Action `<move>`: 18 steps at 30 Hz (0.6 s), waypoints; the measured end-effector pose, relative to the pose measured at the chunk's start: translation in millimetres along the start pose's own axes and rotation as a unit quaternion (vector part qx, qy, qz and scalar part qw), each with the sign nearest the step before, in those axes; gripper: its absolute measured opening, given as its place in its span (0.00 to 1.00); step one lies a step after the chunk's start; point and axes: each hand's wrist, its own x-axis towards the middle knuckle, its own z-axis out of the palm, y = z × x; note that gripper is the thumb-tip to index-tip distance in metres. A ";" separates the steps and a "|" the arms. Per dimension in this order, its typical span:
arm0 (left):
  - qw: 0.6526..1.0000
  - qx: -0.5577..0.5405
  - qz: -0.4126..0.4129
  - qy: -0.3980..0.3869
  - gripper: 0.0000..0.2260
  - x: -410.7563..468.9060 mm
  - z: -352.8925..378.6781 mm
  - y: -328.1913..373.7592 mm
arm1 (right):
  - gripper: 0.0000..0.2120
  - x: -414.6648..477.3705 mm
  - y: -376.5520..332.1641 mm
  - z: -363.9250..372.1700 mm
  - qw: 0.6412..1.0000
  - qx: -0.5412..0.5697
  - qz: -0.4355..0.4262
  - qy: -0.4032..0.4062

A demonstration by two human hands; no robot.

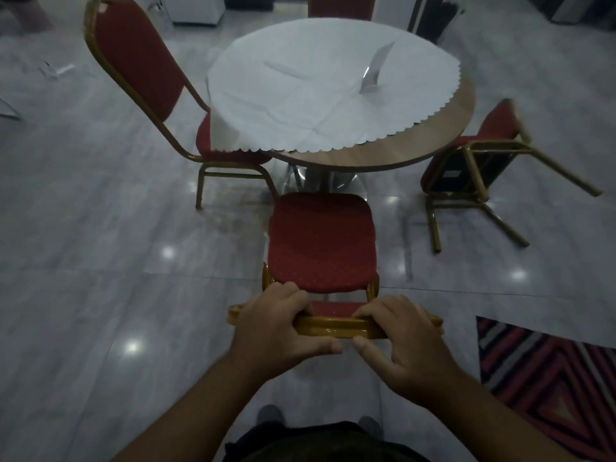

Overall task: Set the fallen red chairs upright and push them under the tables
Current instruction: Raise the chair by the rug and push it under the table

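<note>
— Gripping the gold top rail of that red chair (321, 241), both hands: the left hand (278, 328) and the right hand (405, 338) are curled over it, fingers on the far side, thumbs nearly meeting on the near side. The chair stands upright, at six o'clock from the round table (443, 128), its seat front just short of the table's edge.

— So the righting is done for this one?

— Looks so to me. I'd say the pushing step is in hand: the seat has not gone under the tabletop yet. The next move wants a straight shove toward twelve o'clock, keeping the legs clear of the shiny pedestal base (320, 181).

— And the others?

— The chair at nine o'clock (140, 71) is upright with its seat partly under the white tablecloth (326, 88). The one at three o'clock (480, 161) lies tipped over, legs sticking out sideways across the floor (100, 261). That one is left to lift, I reckon.
</note>
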 end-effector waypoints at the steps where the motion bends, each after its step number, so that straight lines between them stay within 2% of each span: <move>1: 1.000 -0.004 -0.001 -0.013 0.26 6.5 1.6 6.7 | 0.10 3.0 3.1 -1.0 1.000 -0.009 0.006 0.012; 4: 1.000 0.023 0.013 0.000 0.16 21.3 16.0 24.1 | 0.11 13.7 8.9 0.7 0.996 -0.048 0.030 0.075; 9: 0.995 0.056 0.013 0.081 0.16 27.0 39.8 19.4 | 0.15 20.6 15.8 9.2 0.981 -0.089 0.026 0.169; 18: 0.990 0.094 0.003 0.105 0.17 54.6 48.5 12.7 | 0.17 48.1 36.5 12.9 0.974 -0.114 0.027 0.193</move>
